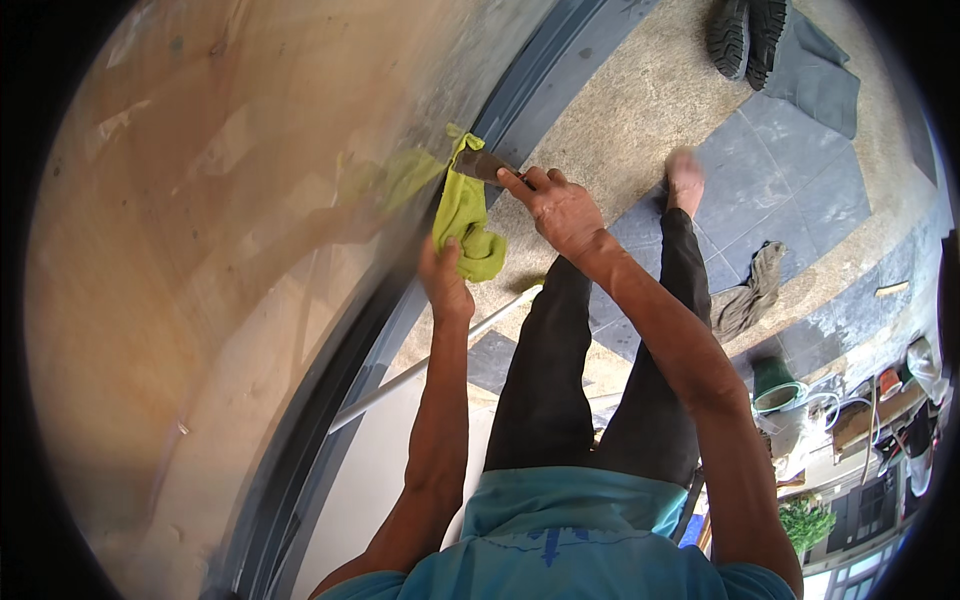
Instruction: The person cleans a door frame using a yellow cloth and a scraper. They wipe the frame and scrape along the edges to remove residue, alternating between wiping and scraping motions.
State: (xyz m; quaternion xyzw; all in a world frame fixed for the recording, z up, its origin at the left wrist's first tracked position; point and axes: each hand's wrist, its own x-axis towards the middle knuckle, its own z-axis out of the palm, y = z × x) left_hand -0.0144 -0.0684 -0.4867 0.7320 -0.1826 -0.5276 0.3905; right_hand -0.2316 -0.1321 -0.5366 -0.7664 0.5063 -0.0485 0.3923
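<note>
Lime-green cloth (462,210) and scraper (478,165) held at dark frame (515,85)

The cloth's lower end is gripped by the left hand (446,285), fingers curled tight. The scraper is clasped in the closed right hand (568,212), its blade over the cloth beside the frame. A blue print (552,545) is borne by the teal shirt (600,500), right of the frame.

1. Head view: left fisheye of a head-worn pair; upright, unmirrored, dark round rim, straight edges bowed.
2. Lens above the green cloth (462,215), set back over the blue shirt (560,560); faces steeply down. Shirt below cloth in frame, forearms (445,400) leading up to it.
3. Cloth fairly near lens; boots (730,40), up and right of it, farther off.
4. Coverage: glossy panel (220,200) left of cloth, floor (640,85) right of it, green bucket (770,374) below and right.
</note>
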